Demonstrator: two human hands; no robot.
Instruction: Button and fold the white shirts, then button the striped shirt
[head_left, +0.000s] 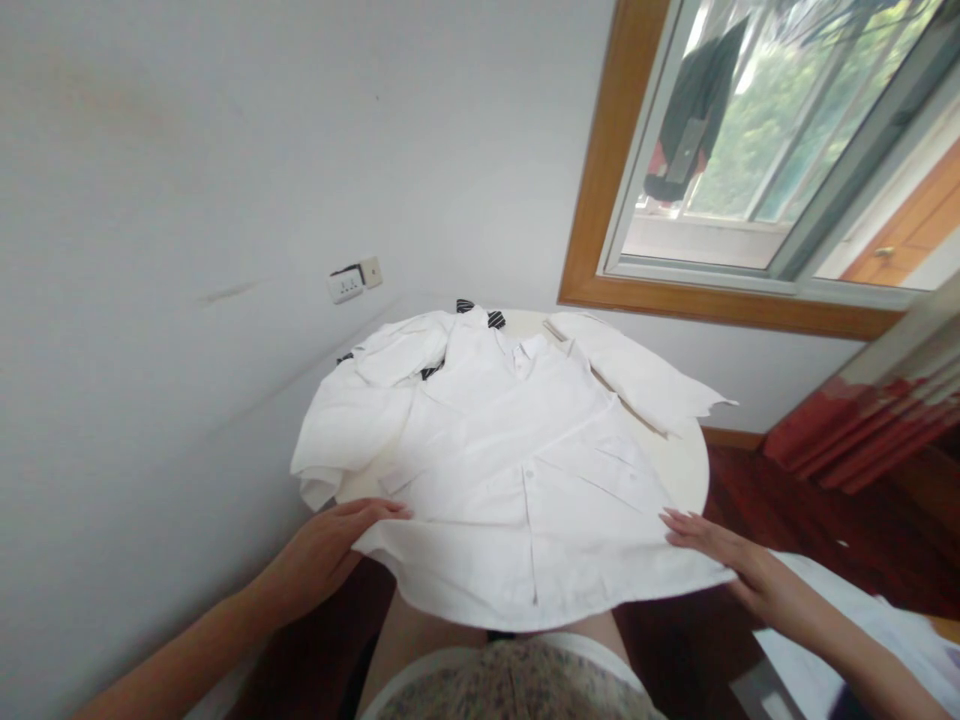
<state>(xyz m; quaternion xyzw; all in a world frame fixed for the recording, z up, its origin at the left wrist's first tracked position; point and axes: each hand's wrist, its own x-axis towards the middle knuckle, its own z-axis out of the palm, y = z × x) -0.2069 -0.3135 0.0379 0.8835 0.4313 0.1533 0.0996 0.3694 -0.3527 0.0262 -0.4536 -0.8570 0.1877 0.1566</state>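
Note:
A white button-up shirt [517, 450] lies spread face up on a small round white table [686, 465], collar toward the wall, hem hanging over the near edge. My left hand [330, 545] rests flat with fingers stretched out at the shirt's lower left hem corner. My right hand [724, 555] lies flat, fingers extended, on the lower right hem corner. The left sleeve is bunched at the table's left side; the right sleeve [637, 375] stretches out to the right.
A black-and-white striped cloth [480, 312] peeks from under the collar. A wall socket [352, 280] sits on the white wall behind. A wood-framed window [750, 160] is at right, with red fabric [862, 420] and dark wooden floor below.

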